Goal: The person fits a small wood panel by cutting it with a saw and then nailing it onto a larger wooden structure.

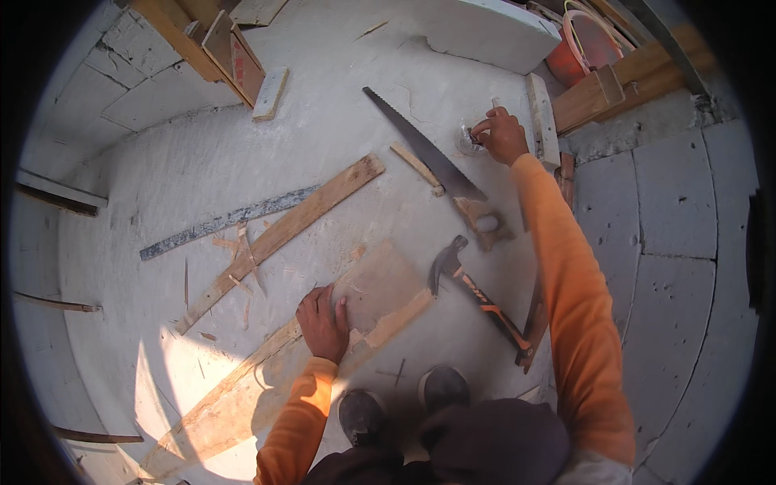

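Observation:
My left hand [325, 325] grips a wide wooden board [230, 416] that slants across the floor in front of my feet. A thin brownish panel [380, 283] lies at the board's far right end, beside my thumb. At the far right my right hand [504, 137] reaches out with its fingers pinched together over a small clear plastic container [466, 141]. Whatever is between those fingertips is too small to make out. A handsaw [432, 153] lies to the left of my right forearm. Nearer to me, a claw hammer [483, 299] with a black and orange handle rests on the floor.
A long plank [283, 238] crosses a speckled metal strip [230, 222], with wood splinters around them. A small stick [416, 168] lies by the saw. Block walls [675, 194] rise on both sides. An orange bucket [586, 48] and timber [594, 97] stand at the far right.

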Demonstrator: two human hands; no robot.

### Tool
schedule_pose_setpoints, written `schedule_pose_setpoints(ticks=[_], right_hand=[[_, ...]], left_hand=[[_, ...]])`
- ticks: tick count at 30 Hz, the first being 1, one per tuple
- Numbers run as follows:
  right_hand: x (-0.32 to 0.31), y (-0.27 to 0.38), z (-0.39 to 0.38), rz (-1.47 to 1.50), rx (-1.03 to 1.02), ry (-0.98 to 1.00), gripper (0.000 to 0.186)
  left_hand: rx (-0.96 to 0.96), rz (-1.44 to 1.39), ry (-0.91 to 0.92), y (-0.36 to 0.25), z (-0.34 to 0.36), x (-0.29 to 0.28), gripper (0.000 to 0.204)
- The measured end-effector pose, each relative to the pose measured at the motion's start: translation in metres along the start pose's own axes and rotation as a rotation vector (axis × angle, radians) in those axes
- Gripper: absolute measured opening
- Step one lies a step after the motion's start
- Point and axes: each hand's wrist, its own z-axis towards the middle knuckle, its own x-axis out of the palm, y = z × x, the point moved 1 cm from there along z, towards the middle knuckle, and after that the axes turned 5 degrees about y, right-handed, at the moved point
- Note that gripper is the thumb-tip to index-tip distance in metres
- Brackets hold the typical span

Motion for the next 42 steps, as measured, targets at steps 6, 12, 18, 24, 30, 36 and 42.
schedule_pose_setpoints(ticks=[6,12,18,24,30,36,42], right_hand=[[0.003,0.017,0.023,-0.259,0.088,0.097,0.015],[0.012,0.026,0.018,-0.512,0.001,0.109,0.021],[0.021,0.02,0.03,-0.474,0.099,0.108,0.025],[0.036,0.01,0.032,-0.428,0.234,0.11,0.034],[0.042,0.013,0.04,-0.441,0.279,0.157,0.036],[0.075,-0.075,0.077,-0.7,-0.03,0.18,0.023],[0.037,-0.062,0.054,-0.255,0.251,0.196,0.025]], left_hand=[[0.024,-0.009,-0.028,-0.003,0.002,0.002,0.033],[0.009,-0.001,-0.015,-0.003,0.005,0.003,0.032],[-0.001,-0.012,-0.026,-0.002,0.002,0.007,0.029],[-0.012,-0.022,-0.023,0.003,0.004,0.008,0.032],[-0.023,-0.05,-0.039,0.005,0.001,0.007,0.03],[-0.008,-0.06,-0.04,0.005,0.002,0.013,0.03],[-0.012,0.006,-0.052,0.01,-0.001,0.01,0.029]])
